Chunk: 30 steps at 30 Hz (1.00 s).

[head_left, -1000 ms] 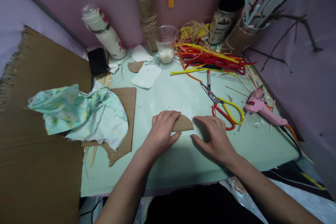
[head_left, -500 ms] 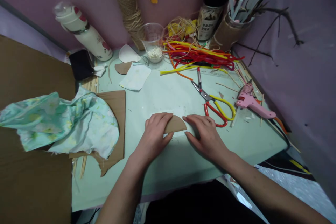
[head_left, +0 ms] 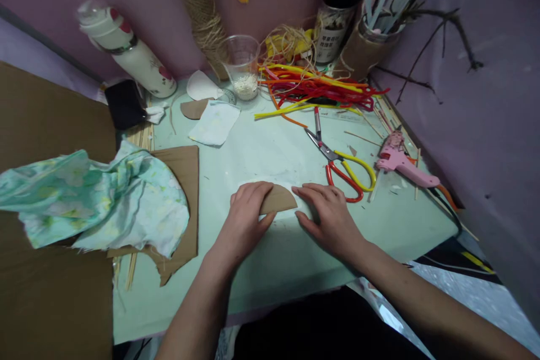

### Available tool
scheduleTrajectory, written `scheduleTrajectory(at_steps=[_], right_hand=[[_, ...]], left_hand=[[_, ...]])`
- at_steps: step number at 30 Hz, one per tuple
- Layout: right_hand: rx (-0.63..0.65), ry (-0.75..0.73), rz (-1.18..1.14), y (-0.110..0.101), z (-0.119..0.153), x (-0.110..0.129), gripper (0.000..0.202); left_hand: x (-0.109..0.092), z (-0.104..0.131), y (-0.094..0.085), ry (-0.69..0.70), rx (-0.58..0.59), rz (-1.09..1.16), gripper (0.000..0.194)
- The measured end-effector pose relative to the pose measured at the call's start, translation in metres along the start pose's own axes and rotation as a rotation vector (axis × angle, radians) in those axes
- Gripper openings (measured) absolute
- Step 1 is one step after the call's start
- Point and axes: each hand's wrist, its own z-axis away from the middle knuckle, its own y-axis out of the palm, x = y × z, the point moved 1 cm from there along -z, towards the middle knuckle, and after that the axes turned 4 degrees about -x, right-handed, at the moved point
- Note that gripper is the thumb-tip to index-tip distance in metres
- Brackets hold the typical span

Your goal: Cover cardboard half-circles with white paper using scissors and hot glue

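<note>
A half-round piece of brown cardboard (head_left: pixel 280 199) lies flat on a pale piece, cloth or paper, whose edge shows around it. My left hand (head_left: pixel 247 214) grips its left end, fingers along the far side and thumb at the straight near edge. Close to the cardboard's right tip is my right hand (head_left: pixel 327 214), thumb and fingers apart; its fingertips rest at the pale piece's edge. Just beyond the right hand lie scissors (head_left: pixel 337 163) with one red and one yellow handle.
A pink glue gun (head_left: pixel 405 163) lies at the right, near a bundle of pipe cleaners (head_left: pixel 316 87). Floral cloth (head_left: pixel 139 202) covers cut cardboard (head_left: pixel 192 197) at the left. A plastic cup (head_left: pixel 242 76), twine spool (head_left: pixel 202 17) and white bottle (head_left: pixel 130 53) stand at the back.
The view has shifted slightly, so things sit a little further left. Both hands keep nearly the same place around the cardboard piece.
</note>
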Motion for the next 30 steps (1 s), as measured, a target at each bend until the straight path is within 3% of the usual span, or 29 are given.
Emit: scheduleTrajectory(at_steps=[5,9,17,30], right_hand=[[-0.063,-0.005,-0.043,-0.005,0.000,-0.002,0.042],[-0.124,-0.095,-0.032,-0.014,0.002,-0.003,0.027],[0.007,-0.225,0.026,-0.018,-0.002,-0.009,0.025],[-0.007,-0.223,0.025,-0.014,-0.001,-0.012,0.023]], left_hand=[[0.001,0.000,0.001,-0.004,-0.011,-0.009,0.052],[0.001,0.000,0.000,-0.005,0.004,-0.004,0.051],[-0.001,-0.001,0.000,-0.015,0.006,0.007,0.049],[0.002,0.001,0.001,-0.027,0.016,-0.026,0.048]])
